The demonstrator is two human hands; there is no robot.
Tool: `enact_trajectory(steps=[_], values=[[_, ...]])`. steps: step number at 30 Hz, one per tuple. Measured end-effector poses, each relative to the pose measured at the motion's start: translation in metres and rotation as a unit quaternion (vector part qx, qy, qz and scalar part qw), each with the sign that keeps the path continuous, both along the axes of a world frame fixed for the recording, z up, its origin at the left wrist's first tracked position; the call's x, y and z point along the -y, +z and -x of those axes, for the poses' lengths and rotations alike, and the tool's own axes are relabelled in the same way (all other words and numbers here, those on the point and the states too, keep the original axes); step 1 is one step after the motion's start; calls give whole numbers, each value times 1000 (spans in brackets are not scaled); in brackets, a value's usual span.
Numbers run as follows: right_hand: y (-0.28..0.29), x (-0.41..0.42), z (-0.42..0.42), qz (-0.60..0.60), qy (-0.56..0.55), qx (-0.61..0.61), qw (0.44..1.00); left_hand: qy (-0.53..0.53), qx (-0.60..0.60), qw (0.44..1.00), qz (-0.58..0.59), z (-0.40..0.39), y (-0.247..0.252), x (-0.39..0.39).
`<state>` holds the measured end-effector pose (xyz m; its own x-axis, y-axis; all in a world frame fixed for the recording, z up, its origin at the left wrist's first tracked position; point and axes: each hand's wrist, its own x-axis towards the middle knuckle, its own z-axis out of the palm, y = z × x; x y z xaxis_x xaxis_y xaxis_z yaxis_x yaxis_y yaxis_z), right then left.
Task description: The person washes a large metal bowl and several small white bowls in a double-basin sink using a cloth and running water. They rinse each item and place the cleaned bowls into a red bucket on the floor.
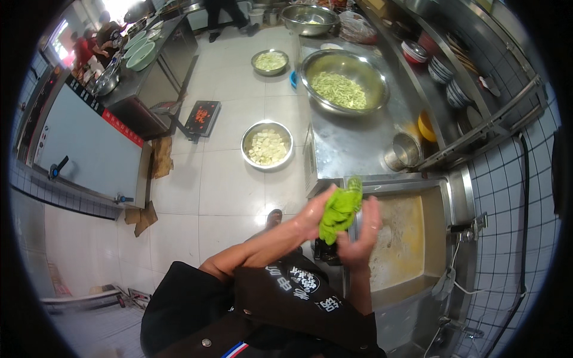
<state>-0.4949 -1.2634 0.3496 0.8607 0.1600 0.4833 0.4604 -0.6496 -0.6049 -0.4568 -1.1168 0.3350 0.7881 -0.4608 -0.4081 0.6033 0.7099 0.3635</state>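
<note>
My left hand (314,215) grips a crumpled bright green cloth (339,211) in front of my body, beside the near corner of the steel counter. The cloth bunches up out of my fingers and partly hides them. Just right of the cloth is my right hand (361,235), slightly blurred, its thumb and fingers spread apart. Its thumb tip is close to the cloth's lower end; whether they touch I cannot tell. Beneath and right of that hand lies a steel sink (398,237) with a brown-stained bottom.
The steel counter (344,147) bears a large bowl of cut pale-green vegetable (342,87) and a metal pot (403,152). Floor obstacles include a bowl of pale cubes (267,145), another bowl (270,61) and a platform scale (203,118). A shelf (474,134) overhangs the counter's right.
</note>
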Motion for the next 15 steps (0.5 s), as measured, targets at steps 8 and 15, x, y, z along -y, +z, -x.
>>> enact_trajectory(steps=[8,15], values=[[-55,31,-35,-375,-107,-182,903,-138,113,981,-75,15,-8,25],[-33,-8,-2,70,186,-47,979,-185,134,924,-306,16,-51,59]])
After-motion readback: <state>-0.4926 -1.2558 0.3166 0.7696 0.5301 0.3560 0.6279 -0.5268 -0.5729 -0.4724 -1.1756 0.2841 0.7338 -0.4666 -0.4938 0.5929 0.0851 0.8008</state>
